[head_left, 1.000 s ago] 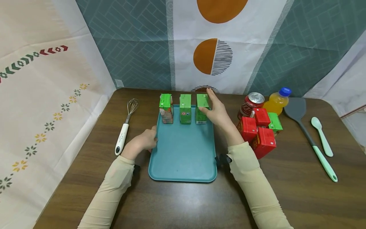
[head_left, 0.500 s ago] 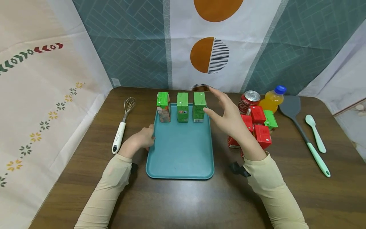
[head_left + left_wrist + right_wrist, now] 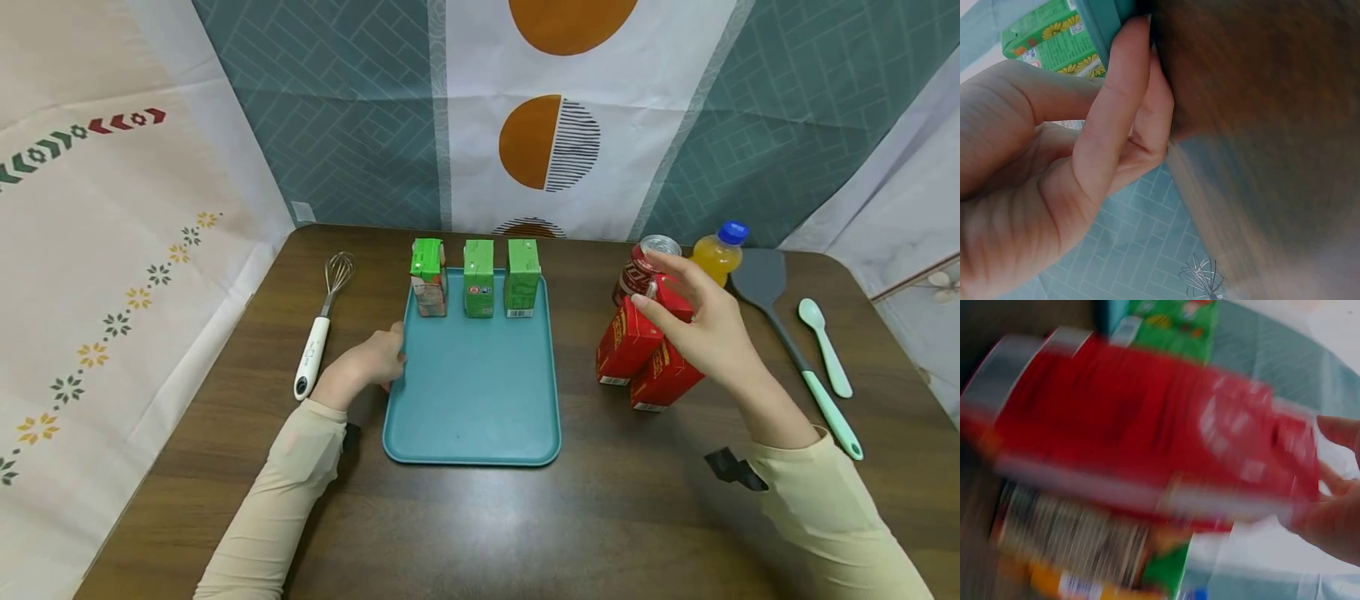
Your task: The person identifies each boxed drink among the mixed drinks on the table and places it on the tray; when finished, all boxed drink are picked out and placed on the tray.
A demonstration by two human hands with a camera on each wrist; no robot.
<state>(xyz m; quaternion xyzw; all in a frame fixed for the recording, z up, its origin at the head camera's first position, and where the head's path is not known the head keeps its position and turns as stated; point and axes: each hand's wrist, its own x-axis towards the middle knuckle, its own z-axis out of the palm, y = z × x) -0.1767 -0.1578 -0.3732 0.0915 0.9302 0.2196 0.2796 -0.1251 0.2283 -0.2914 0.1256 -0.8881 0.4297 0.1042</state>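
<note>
My left hand (image 3: 372, 360) grips the left rim of the teal tray (image 3: 472, 400); the left wrist view shows its fingers at the tray's edge. Three green drink cartons stand in a row along the tray's far end: the left carton (image 3: 429, 279), the middle carton (image 3: 478, 279) and the right carton (image 3: 522, 279). My right hand (image 3: 712, 325) hovers over a group of red cartons (image 3: 628, 342), thumb and fingers spread, holding nothing. A blurred red carton (image 3: 1147, 431) fills much of the right wrist view, beside the fingertips. The hand hides part of the group.
Behind the red cartons stand a red can (image 3: 637, 271) and an orange drink bottle (image 3: 716, 257) with a blue cap. A grey spatula (image 3: 795, 342) and a mint spoon (image 3: 825, 346) lie at the right. Left of the tray lies a whisk (image 3: 318, 333).
My right hand has moved from the right green carton on the tray rightward to above the red cartons. The left hand has stayed at the tray's left rim.
</note>
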